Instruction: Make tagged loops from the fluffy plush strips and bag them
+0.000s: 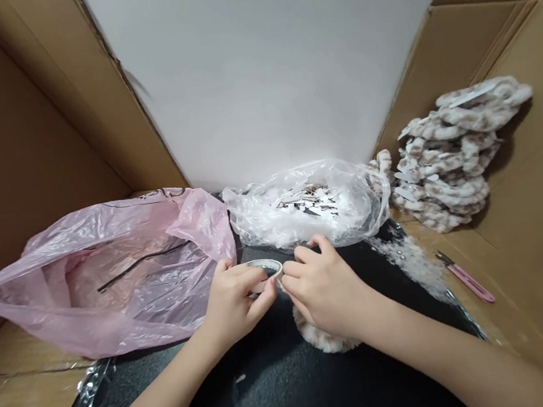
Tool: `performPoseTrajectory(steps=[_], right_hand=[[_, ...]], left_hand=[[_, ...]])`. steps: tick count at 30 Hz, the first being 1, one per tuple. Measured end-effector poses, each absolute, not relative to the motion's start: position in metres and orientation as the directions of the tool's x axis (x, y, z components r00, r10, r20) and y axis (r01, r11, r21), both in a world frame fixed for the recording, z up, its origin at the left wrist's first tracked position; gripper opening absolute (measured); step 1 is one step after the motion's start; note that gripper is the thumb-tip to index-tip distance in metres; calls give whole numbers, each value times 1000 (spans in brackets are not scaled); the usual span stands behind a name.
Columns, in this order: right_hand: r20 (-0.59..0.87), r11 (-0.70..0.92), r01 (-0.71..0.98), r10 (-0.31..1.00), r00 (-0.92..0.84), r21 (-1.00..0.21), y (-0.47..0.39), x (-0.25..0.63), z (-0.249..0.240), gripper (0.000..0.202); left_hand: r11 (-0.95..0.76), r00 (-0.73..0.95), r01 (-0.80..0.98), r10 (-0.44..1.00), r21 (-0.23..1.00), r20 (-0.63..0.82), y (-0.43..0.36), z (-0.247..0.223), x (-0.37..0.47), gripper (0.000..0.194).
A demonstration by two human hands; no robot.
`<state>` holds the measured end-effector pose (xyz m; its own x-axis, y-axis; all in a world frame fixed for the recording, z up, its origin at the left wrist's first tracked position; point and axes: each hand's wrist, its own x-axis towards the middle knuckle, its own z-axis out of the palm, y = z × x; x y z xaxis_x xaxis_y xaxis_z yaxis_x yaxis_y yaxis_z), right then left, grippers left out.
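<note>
A roll of tape (276,265) is held near the middle, with printing on the inside of its ring. My left hand (237,296) grips the left side of it, fingers curled through and around the ring. My right hand (321,287) is closed, its fingertips pinched at the ring's right edge; a loose tape end between them cannot be made out. Beneath my right hand a fluffy, light beige plush piece (323,337) rests on the black mat (261,387), largely covered by the hand.
To the left lies an open pink plastic bag (132,331) with a dark thin strip (141,265) across it. Behind my hands sits a clear bag (254,223) of small white cut pieces. Mottled plush bands (453,164) are stacked right, near pink-handled thread snips (466,277) and fluff scraps (416,267). Cardboard walls enclose the sides.
</note>
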<state>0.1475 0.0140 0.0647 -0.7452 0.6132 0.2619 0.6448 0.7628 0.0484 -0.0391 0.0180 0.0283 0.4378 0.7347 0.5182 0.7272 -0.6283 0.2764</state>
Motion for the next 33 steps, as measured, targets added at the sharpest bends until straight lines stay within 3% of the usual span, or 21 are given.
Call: performPoseTrajectory(steps=[4, 7, 8, 11, 14, 17, 20, 24, 28, 30, 33], right_hand=[[302, 751, 640, 580, -757, 162, -11, 153, 73, 11], [346, 774, 626, 564, -749, 95, -27, 167, 78, 13], [372, 775, 631, 577, -727, 33, -29, 174, 80, 15], [437, 661, 696, 734, -520, -281, -26, 198, 82, 14], [443, 550, 600, 832, -335, -581, -21, 221, 71, 36], [442, 509, 521, 859, -258, -685, -18, 230, 40, 61], [357, 441, 574, 897, -260, -690, -10, 225, 4, 74], [329, 441, 586, 898, -293, -680, 11, 211, -26, 83], [535, 611, 497, 788, -306, -616, 24, 207, -40, 79], [684, 723, 457, 671, -287, -518, 23, 207, -43, 79], [775, 804, 387, 568, -275, -452, 17, 208, -42, 78]], left_hand=[[-484, 303, 762, 854, 430, 424, 24, 39, -44, 38], [-305, 58, 775, 906, 554, 419, 35, 44, -51, 40], [-329, 88, 759, 906, 561, 413, 38, 43, -51, 40], [-508, 379, 758, 853, 410, 357, 44, 33, -46, 36], [-508, 442, 839, 845, 194, 301, 52, 14, -43, 38], [-486, 460, 873, 846, 35, 270, 55, -5, -49, 29], [-455, 425, 890, 846, 21, 322, 49, -12, -49, 17], [-582, 544, 786, 811, 206, 217, 37, -4, -25, 27], [-595, 650, 629, 755, 500, 81, 45, 5, -2, 30], [-491, 670, 542, 742, 682, 2, 54, 8, 0, 32], [-199, 677, 451, 711, 870, -189, 68, 10, -3, 34]])
